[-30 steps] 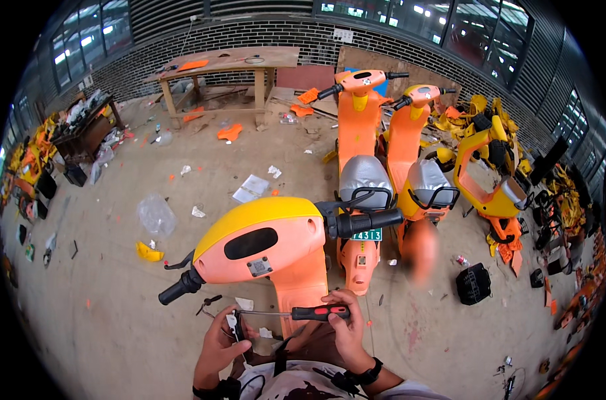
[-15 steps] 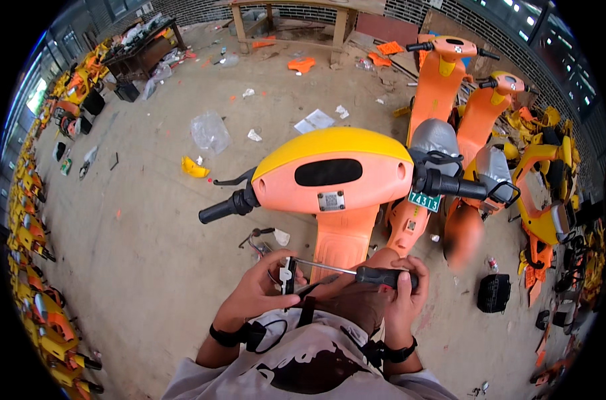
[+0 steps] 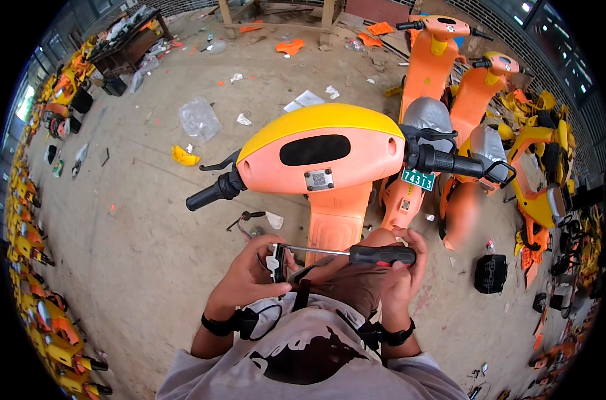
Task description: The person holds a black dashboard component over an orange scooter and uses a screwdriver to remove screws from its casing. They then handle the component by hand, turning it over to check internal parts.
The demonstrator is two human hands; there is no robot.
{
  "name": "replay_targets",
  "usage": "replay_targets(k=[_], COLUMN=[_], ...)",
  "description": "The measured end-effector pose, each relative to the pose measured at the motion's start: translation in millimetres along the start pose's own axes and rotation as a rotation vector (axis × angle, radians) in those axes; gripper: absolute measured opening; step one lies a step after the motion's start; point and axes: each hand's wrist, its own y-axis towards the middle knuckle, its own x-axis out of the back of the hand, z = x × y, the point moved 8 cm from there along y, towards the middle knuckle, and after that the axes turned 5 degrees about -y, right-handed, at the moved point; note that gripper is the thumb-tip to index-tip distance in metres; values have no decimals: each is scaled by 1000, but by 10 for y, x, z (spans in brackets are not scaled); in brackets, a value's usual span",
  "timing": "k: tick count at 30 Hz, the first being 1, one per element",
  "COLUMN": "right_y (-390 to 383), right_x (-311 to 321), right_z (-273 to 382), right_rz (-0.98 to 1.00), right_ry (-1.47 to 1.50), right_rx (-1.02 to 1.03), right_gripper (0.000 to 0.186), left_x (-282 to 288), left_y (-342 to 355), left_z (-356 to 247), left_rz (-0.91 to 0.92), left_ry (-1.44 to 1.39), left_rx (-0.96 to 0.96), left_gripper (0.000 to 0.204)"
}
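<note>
Head view: screwdriver (image 3: 356, 254) spans both hands, right hand (image 3: 399, 270) to left hand (image 3: 253, 277).

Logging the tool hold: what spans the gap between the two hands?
The head view shows the screwdriver's metal shaft bridging from the right hand to the small part in the left hand.

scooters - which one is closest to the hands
The scooter with the yellow-topped handlebar head, right in front of the person. Its orange column comes down just above the left hand and the right hand holding the screwdriver. The other scooters stand farther back on the right.
</note>
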Motion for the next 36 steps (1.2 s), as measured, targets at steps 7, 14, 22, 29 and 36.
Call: replay_targets(k=[7, 14, 22, 29, 36], right_y=[-73, -101, -23, -68, -101], right_x=[59, 98, 101, 145, 48], right_z=[-75, -176, -110, -129, -74], right_rz=[-68, -68, -35, -33, -47], right_ry=[0, 24, 4, -134, -36], right_rx=[-221, -383, -152, 16, -312], right_gripper=[47, 49, 44, 41, 50], left_x=[-41, -77, -81, -68, -46], left_y=[21, 35, 19, -18, -40], left_z=[-27, -63, -11, 2, -20], left_rz=[22, 30, 33, 38, 26], left_ry=[54, 89, 1, -6, -12], left_rx=[14, 25, 33, 29, 1], left_gripper=[76, 75, 75, 74, 73])
